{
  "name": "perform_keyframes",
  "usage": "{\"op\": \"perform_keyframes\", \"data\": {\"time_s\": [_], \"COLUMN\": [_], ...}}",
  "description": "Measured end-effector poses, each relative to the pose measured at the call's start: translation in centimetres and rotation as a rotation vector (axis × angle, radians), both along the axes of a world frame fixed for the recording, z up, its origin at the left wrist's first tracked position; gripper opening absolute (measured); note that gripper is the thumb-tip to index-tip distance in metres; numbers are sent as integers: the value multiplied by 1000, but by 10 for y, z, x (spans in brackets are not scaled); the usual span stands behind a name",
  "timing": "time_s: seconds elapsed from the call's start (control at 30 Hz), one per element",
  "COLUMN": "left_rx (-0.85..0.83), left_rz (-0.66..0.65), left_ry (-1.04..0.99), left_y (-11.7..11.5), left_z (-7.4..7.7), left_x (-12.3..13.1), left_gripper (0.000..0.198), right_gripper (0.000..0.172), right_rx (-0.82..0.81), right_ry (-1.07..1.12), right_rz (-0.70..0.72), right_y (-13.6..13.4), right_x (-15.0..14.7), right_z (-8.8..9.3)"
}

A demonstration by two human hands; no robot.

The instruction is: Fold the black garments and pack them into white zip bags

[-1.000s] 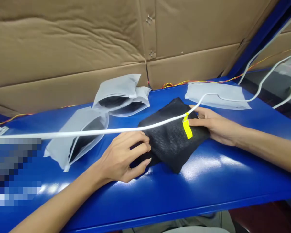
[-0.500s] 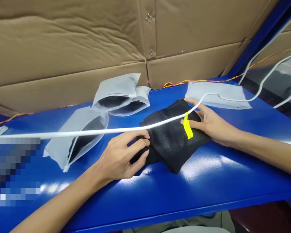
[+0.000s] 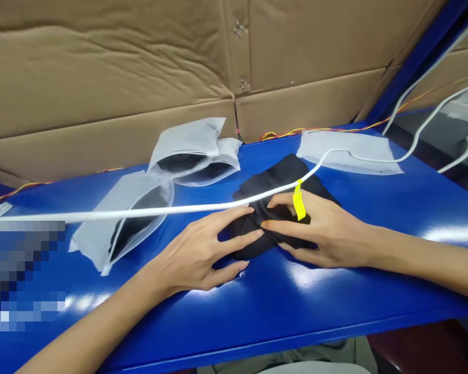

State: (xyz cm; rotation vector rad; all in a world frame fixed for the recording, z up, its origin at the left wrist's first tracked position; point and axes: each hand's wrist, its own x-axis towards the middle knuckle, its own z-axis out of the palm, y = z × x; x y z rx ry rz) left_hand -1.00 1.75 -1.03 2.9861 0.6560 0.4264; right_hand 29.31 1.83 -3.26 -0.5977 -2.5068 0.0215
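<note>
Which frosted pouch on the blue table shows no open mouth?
The flat pouch beyond the right hand; the three pouches on the left gape open.

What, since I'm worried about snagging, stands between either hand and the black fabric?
Nothing visible: the left hand and right hand both touch the black fabric. The white cable crosses in front of it, its yellow tag before the right hand; clearance is unclear.

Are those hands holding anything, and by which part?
The left hand has fingers on the left part of the black cloth, the right hand on its middle and right. Whether they grip or merely press it cannot be told.
</note>
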Motion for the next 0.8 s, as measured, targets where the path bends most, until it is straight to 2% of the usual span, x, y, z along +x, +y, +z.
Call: {"op": "perform_keyframes", "data": {"time_s": [0.07,0.13,0.2,0.23,0.33,0.37,0.43,0.5,0.57,0.63,0.7,0.8], "left_rx": [-12,-28,-31,-22,10,8,-13,-38,-62,-93,-117,-114], "left_rz": [3,-2,-2,-3,13,14,10,-12,-29,-39,-41,-36], "left_ry": [24,39,51,50,19,8,10,21,37,57,82,92], "left_y": [1,1,2,2,1,1,1,1,2,2,2,1], "left_z": [0,1,0,0,0,0,1,2,3,4,5,7], "left_x": [-1,-2,-2,-2,0,0,1,1,1,1,1,2], "left_gripper": [48,51,51,51,49,49,49,49,51,55,58,56], "right_gripper": [26,30,30,35,75,76,54,34,31,32,30,30], "right_rx": [-12,-37,-84,-111,-115,-88,-38,-22,-64,-189,-433,-789], "right_ry": [89,196,233,213,52,5,-14,59,164,264,445,748], "right_rz": [-67,-174,-194,-158,-56,-50,-40,-36,-118,-292,-457,-564], "right_y": [2,5,7,8,8,8,7,8,8,9,12,19], "right_x": [2,6,9,10,8,7,6,6,6,7,7,9], "right_z": [0,2,4,5,4,3,0,-2,-2,1,4,8]}}
